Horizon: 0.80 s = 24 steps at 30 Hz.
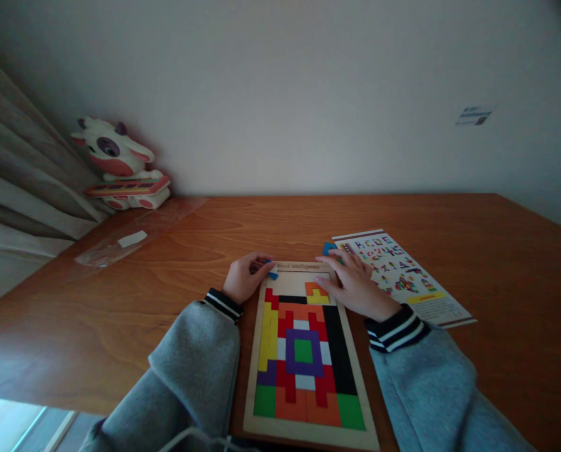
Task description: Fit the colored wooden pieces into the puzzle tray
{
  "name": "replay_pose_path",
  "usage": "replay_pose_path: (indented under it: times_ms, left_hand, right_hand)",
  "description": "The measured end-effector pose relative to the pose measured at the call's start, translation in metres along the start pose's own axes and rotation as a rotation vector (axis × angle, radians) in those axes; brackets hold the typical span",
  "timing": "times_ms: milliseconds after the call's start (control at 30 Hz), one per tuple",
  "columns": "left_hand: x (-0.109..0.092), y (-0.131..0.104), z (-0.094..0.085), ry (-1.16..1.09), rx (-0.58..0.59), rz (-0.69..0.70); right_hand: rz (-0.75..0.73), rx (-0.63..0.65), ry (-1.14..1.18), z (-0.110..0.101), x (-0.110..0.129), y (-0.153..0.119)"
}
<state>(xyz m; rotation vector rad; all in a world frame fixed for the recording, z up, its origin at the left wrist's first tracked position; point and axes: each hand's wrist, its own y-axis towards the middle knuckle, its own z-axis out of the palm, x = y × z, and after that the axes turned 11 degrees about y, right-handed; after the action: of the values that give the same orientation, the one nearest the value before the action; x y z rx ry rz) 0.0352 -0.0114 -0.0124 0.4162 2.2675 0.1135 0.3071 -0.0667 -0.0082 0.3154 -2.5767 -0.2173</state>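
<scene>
A wooden puzzle board lies in front of me, mostly filled with coloured block pieces. They surround a purple frame with a green square inside. My left hand is at the board's far left corner, its thumb and fingers pinching a blue puzzle piece. Over the far right corner is my right hand, thumb and index finger apart. Its fingertips are close to another blue piece just beyond the board; whether they touch it I cannot tell. Orange and yellow pieces sit below its thumb.
A printed pattern sheet lies right of the board, partly behind my right hand. At the back left, a toy cow with a keyboard stands near a clear plastic bag and a curtain. A wall rises behind the table.
</scene>
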Motion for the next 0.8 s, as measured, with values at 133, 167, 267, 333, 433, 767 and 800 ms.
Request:
replay_pose_path:
  times_ms: [133, 167, 267, 333, 433, 767, 800]
  left_hand:
    - [0.0, -0.001, 0.001, -0.007, 0.002, 0.0]
    - [0.001, -0.001, 0.001, -0.012, 0.002, -0.001]
    - [0.002, -0.001, 0.001, -0.02, 0.004, -0.005]
    - [0.003, 0.0, 0.001, -0.012, 0.002, -0.004]
    - [0.003, 0.0, 0.001, 0.002, -0.002, -0.001]
    - [0.002, 0.0, 0.001, -0.006, -0.001, -0.005]
    - [0.002, 0.0, 0.001, -0.009, 0.001, -0.006]
  right_hand:
    - [-0.037, 0.039, -0.009, 0.003, 0.004, -0.004]
    - [-0.039, 0.039, -0.008, 0.003, 0.004, -0.004]
    - [-0.028, 0.008, 0.009, 0.001, 0.0, -0.002]
    - [-0.012, -0.051, 0.031, -0.003, -0.006, 0.002]
    - [0.016, -0.189, 0.061, -0.014, -0.02, 0.008]
    - [0.085, -0.249, 0.116, -0.031, -0.06, 0.008]
    - [0.074, -0.209, 0.128, -0.03, -0.058, 0.007]
